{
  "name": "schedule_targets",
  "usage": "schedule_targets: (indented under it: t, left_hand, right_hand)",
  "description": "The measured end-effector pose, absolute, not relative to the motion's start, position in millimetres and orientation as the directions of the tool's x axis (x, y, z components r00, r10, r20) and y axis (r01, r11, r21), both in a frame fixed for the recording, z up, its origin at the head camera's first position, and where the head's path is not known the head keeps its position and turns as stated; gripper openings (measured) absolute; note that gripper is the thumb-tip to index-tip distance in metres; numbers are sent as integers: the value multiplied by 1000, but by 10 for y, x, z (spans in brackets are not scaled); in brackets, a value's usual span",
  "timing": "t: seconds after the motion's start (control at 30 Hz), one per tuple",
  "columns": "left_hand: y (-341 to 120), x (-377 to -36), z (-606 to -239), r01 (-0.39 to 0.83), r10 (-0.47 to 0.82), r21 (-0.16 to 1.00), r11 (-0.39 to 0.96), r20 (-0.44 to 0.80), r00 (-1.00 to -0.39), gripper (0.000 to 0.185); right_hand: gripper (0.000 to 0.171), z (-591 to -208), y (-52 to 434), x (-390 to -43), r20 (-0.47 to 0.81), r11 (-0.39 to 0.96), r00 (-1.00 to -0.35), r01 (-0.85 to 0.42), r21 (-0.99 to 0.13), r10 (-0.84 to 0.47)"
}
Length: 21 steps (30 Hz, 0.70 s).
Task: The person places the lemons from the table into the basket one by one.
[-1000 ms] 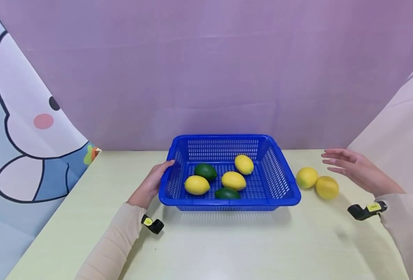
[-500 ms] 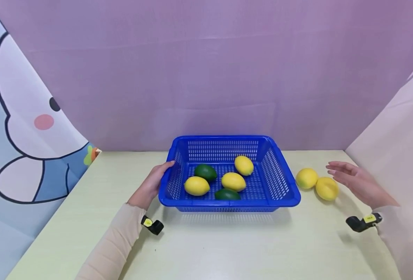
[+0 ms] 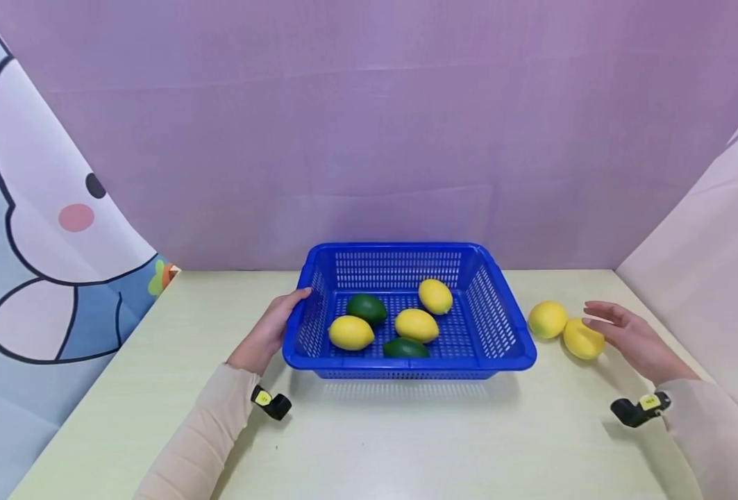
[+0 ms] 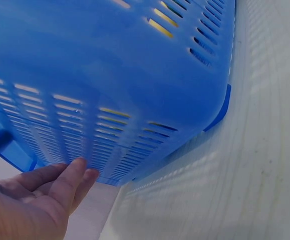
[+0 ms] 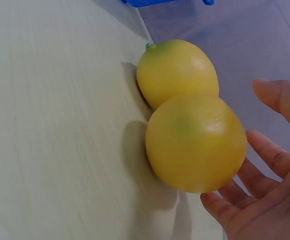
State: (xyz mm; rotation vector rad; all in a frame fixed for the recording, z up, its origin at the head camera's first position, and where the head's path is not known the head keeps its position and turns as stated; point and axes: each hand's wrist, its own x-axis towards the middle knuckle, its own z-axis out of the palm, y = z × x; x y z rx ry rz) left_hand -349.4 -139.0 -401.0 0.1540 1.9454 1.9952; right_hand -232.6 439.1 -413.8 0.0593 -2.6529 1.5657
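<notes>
A blue slotted basket stands mid-table with three yellow lemons and two green fruits inside. My left hand rests against its left wall, fingers at the rim; in the left wrist view the fingers lie flat on the basket. Two yellow lemons lie touching on the table right of the basket: the farther one and the nearer one. My right hand is open, fingers spread, just beside the nearer lemon.
The pale table meets a purple backdrop behind. A cartoon cloth hangs at the left and a pale cloth wall stands close at the right. Small black wrist cameras sit on both sleeves.
My right hand has come down and toward me, from above and right of the two lemons to beside the nearer one. The left hand and basket have stayed put.
</notes>
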Motion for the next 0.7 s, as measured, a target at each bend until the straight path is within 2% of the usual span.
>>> schedule_targets:
  t: [0.2,0.7]
  left_hand:
    - [-1387,-3472,-3993,-165,324,986,11,-159,-933,62]
    - [-1390,-3476,-4001,-162,321,987,19,-159,-934,62]
  right_hand:
    - [51,-4177,4376,-2309,1,517,-1000,-2,-856,-2]
    - [71,-4231,4301,-2308,-83,519,-996,63,-853,-16]
